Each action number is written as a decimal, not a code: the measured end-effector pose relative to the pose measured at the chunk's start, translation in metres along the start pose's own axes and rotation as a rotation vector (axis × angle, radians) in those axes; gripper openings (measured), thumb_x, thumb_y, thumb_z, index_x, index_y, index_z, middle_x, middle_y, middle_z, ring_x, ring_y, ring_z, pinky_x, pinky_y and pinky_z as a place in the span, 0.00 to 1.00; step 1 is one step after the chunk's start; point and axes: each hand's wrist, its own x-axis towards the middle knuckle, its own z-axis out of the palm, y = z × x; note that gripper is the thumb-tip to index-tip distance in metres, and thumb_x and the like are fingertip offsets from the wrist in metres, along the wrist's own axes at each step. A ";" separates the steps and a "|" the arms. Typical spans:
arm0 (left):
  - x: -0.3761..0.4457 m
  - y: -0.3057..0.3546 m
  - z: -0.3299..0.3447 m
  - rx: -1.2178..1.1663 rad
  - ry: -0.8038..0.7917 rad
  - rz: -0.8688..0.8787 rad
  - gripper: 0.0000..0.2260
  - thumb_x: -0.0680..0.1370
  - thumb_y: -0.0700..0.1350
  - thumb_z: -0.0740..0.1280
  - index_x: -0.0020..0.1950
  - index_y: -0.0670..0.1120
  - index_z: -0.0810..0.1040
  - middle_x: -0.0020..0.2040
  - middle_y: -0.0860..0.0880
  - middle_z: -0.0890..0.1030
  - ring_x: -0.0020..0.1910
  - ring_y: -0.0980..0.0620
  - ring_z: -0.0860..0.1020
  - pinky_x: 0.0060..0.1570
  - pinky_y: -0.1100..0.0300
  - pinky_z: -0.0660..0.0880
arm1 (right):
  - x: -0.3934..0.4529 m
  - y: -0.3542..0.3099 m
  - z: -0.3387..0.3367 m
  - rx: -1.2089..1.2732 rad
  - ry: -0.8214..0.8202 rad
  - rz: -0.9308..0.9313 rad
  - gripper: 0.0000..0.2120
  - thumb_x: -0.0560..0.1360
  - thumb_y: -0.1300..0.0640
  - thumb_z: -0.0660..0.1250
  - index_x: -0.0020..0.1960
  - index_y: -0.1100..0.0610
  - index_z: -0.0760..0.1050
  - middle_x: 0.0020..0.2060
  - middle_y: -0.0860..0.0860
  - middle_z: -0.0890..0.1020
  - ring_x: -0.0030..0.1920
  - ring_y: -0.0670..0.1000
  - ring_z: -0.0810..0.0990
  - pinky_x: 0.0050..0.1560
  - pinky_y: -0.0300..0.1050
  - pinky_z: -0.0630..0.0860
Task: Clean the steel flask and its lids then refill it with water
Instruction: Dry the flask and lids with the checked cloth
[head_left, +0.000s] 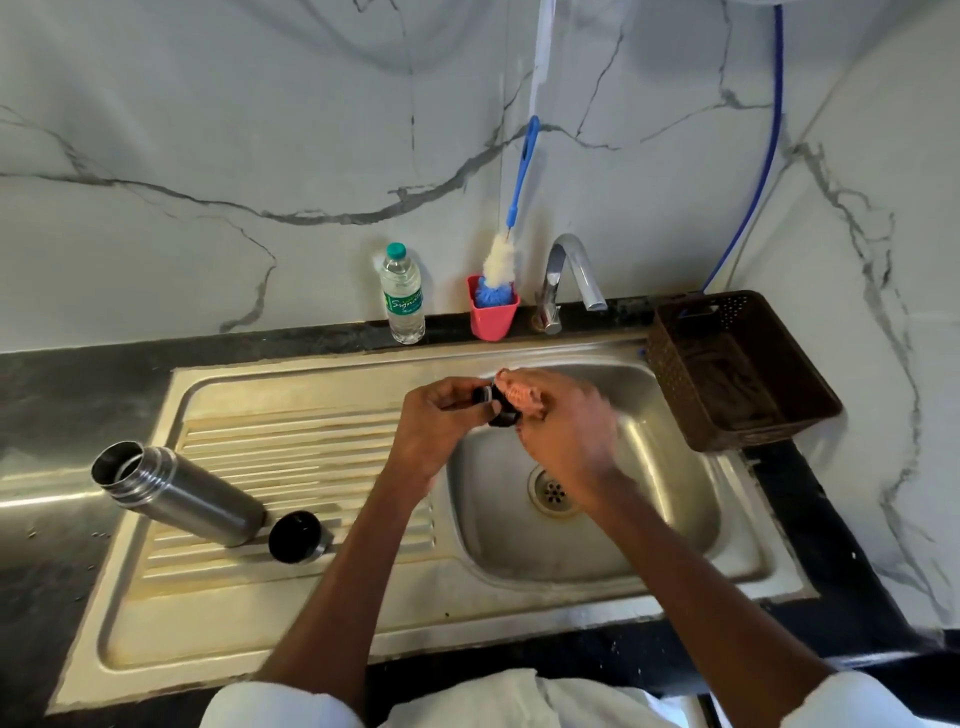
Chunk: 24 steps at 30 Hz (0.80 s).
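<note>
Steel flask (179, 493) open-mouthed on the sink (291, 613) drainboard, cup lid (296, 536) beside it. Over the basin — left hand (441, 421) grips a small black lid (496, 408), mostly hidden; right hand (563, 421) holds a pink scrubber (517, 389) against it, blurred.

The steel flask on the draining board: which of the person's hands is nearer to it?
Left. The left hand holds a small black lid over the sink's edge, right of the steel flask. The right hand, holding a pink scrubber, is farther right, over the basin.
</note>
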 end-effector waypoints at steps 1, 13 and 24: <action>-0.001 0.000 0.000 -0.070 -0.021 -0.020 0.14 0.74 0.41 0.79 0.59 0.43 0.86 0.54 0.43 0.88 0.57 0.43 0.86 0.65 0.46 0.79 | 0.010 0.001 0.000 0.015 -0.059 0.129 0.17 0.72 0.59 0.70 0.60 0.48 0.83 0.51 0.49 0.87 0.50 0.54 0.85 0.51 0.52 0.83; -0.002 0.009 0.009 -0.111 0.095 -0.019 0.14 0.72 0.34 0.79 0.56 0.38 0.85 0.47 0.44 0.88 0.45 0.51 0.87 0.48 0.61 0.81 | -0.002 0.010 0.004 0.008 0.006 -0.085 0.21 0.73 0.60 0.70 0.63 0.43 0.81 0.58 0.41 0.84 0.55 0.48 0.84 0.47 0.45 0.82; -0.009 0.014 0.017 -0.166 -0.012 0.003 0.16 0.71 0.31 0.78 0.59 0.37 0.84 0.51 0.41 0.88 0.50 0.47 0.86 0.51 0.57 0.82 | 0.003 0.011 -0.011 0.192 -0.013 0.124 0.15 0.73 0.62 0.68 0.57 0.51 0.84 0.45 0.45 0.86 0.49 0.52 0.85 0.46 0.45 0.80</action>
